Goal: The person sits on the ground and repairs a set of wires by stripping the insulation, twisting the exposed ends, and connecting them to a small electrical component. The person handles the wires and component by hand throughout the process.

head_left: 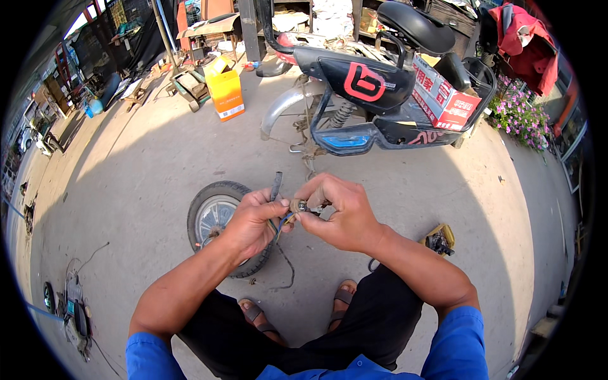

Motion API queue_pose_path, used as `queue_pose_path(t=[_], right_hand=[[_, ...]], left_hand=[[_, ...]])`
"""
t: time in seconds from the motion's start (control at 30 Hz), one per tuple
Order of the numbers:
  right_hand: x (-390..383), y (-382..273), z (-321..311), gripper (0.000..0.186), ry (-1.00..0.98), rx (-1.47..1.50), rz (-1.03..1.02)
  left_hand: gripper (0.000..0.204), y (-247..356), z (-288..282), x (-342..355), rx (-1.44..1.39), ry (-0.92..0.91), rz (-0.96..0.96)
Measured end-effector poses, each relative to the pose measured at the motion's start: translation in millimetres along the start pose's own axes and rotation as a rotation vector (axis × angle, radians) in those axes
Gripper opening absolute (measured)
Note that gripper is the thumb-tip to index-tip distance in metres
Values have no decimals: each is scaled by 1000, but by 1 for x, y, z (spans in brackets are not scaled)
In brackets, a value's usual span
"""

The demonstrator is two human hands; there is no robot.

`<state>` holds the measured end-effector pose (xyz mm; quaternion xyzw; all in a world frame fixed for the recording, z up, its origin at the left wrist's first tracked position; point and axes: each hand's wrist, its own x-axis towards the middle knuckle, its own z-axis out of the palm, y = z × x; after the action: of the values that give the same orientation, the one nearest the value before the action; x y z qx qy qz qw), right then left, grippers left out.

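Note:
My left hand [252, 223] is closed, pinching a bundle of thin coloured wires [285, 220], blue and yellow among them. A short black tube [277, 185] sticks up beside its thumb. Facing it, my right hand [345, 210] is closed with thumb and fingers around a small brownish round piece [296, 206] with dark parts; its exact kind is hard to make out. The fingertips of both hands nearly meet there. Beneath my left hand a spoked-looking wheel with a black tyre [194, 214] lies on the ground, partly hidden by my forearm. A thin dark cable [292, 269] trails near it.
An electric scooter [354, 82] without its wheel in place stands ahead, carrying a red-and-white carton [443, 101]. An orange box [225, 95] is at its left. A small yellow container of dark parts [440, 239] sits right of my knee. Tools and cables [76, 316] lie far left.

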<state>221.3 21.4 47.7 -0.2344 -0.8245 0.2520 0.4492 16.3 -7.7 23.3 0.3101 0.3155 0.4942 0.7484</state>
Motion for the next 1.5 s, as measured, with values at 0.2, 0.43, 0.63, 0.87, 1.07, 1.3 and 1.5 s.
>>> queue_pose_path(t=[0.2,0.43,0.63,0.87,1.07,1.3,1.5], right_hand=[[-2,1,3,21,43,12,44],[-2,6,2,23,86,-59,69],[-1,6,4,25,77,20,115],[-1,8,3,25,23,45,27],[-1,6,1,23,34,-16,140],[-3,8,1,23,53,33,103],[0,0,-5,23,24,73,139]], left_hand=[[5,0,1,0,49,24,28],[14,-3,5,-1,87,35,119],[7,-4,8,0,109,76,146],[7,-5,1,1,135,71,143],[6,-5,3,1,112,97,133],[7,-9,-7,7,110,139,149],[14,1,-21,5,118,163,137]])
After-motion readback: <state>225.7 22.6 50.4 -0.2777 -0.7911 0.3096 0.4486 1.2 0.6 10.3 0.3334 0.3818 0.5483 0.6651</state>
